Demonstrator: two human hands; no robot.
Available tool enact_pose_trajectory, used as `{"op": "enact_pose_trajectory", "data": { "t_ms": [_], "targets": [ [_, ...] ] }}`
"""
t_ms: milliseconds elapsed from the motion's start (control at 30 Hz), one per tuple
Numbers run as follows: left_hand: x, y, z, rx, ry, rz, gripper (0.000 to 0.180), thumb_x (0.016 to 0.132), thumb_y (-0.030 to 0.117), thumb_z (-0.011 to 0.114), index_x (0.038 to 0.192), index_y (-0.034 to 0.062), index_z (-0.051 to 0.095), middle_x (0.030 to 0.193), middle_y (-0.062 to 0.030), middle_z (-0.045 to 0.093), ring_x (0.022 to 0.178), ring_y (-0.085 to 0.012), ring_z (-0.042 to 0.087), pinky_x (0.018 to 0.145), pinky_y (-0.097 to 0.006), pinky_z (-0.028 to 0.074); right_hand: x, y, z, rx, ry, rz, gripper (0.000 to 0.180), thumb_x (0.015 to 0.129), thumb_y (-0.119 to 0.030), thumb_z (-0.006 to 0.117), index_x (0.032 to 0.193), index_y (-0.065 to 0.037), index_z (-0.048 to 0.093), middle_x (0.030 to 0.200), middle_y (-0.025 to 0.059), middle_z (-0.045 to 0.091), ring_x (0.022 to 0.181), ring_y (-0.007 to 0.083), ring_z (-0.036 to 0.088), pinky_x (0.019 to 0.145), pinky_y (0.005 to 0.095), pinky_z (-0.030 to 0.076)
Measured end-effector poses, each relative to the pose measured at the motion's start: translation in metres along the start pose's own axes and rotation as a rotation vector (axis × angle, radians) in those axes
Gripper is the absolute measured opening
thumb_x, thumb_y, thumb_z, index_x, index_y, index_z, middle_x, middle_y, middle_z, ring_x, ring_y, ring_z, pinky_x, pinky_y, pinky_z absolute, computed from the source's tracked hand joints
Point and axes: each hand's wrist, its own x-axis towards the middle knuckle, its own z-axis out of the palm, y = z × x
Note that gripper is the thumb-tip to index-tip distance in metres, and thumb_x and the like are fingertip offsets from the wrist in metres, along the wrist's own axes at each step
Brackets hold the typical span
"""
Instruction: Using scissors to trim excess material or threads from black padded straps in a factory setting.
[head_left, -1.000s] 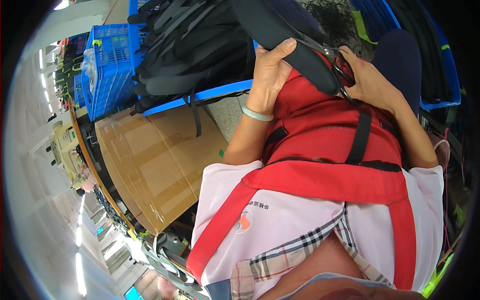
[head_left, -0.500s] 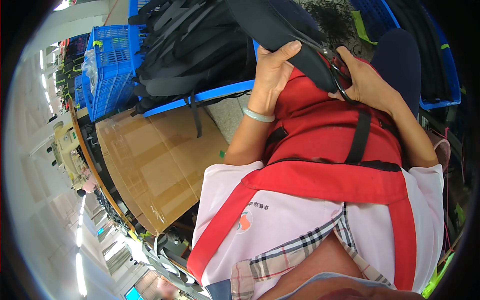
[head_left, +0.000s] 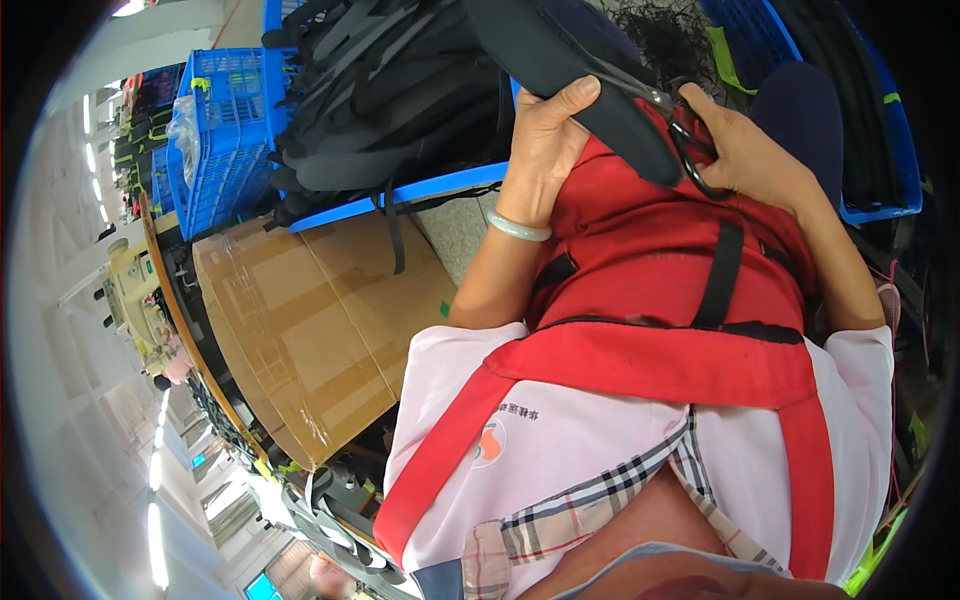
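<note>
A long black padded strap [head_left: 545,65] with a rounded end runs over my lap. My left hand [head_left: 548,135] grips its edge, thumb on top and the other fingers mostly hidden under it. In my right hand [head_left: 745,150] is a pair of scissors [head_left: 690,160] with black handles, my fingers through the loops. The blades lie against the strap's right edge, near its rounded end; their tips are hard to make out. Beneath the strap is my red apron [head_left: 640,255].
A blue crate [head_left: 430,185] heaped with black straps [head_left: 390,110] stands at the upper left, beside another blue crate [head_left: 225,140]. Below lies a cardboard sheet [head_left: 310,320]. Black scraps [head_left: 670,40] litter the floor ahead. At the right, another blue crate [head_left: 885,212] holds black strips.
My right hand and the scissors have shifted slightly right and away from the strap's end. The strap's rounded end has moved a little to the right; my left hand stays nearly in place.
</note>
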Motion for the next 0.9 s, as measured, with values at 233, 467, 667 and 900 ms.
{"op": "enact_pose_trajectory", "data": {
  "t_ms": [233, 467, 667, 900],
  "targets": [
    [0.001, -0.006, 0.010, 0.004, 0.079, 0.041, 0.025, 0.080, -0.007, 0.069, 0.103, 0.0027, 0.066, 0.099, -0.0078, 0.069, 0.091, -0.0192, 0.067, 0.084, -0.034, 0.056, 0.011, 0.014, 0.026, 0.050, 0.144, -0.042, 0.037, 0.084, -0.011, 0.065, 0.112, -0.002, 0.042, 0.076, 0.0233, 0.058, 0.078, 0.0436, 0.058, 0.068, 0.0460, 0.044],
    [0.001, 0.013, 0.005, -0.057, 0.091, 0.001, 0.024, 0.081, -0.004, 0.070, 0.103, 0.0025, 0.065, 0.101, -0.0088, 0.068, 0.093, -0.0208, 0.067, 0.087, -0.035, 0.055, 0.007, 0.001, 0.011, 0.066, 0.136, 0.143, 0.031, 0.088, -0.012, 0.063, 0.112, -0.003, 0.045, 0.079, 0.0253, 0.060, 0.075, 0.0447, 0.057, 0.065, 0.0446, 0.044],
    [0.014, 0.005, 0.003, 0.011, 0.088, -0.003, 0.021, 0.081, -0.004, 0.069, 0.101, 0.0019, 0.064, 0.099, -0.0089, 0.068, 0.092, -0.0209, 0.067, 0.087, -0.035, 0.055, 0.006, 0.008, 0.022, 0.045, 0.191, 0.032, 0.033, 0.088, -0.014, 0.063, 0.112, -0.002, 0.044, 0.089, 0.0268, 0.061, 0.087, 0.0467, 0.056, 0.071, 0.0474, 0.043],
    [0.010, -0.004, 0.003, 0.039, 0.064, 0.035, 0.023, 0.081, -0.008, 0.068, 0.101, 0.0039, 0.066, 0.099, -0.0066, 0.069, 0.092, -0.0187, 0.067, 0.087, -0.033, 0.054, 0.012, 0.014, 0.026, -0.044, 0.226, 0.013, 0.039, 0.087, -0.017, 0.065, 0.115, -0.001, 0.044, 0.092, 0.0288, 0.060, 0.090, 0.0475, 0.056, 0.073, 0.0495, 0.044]
  ]
}}
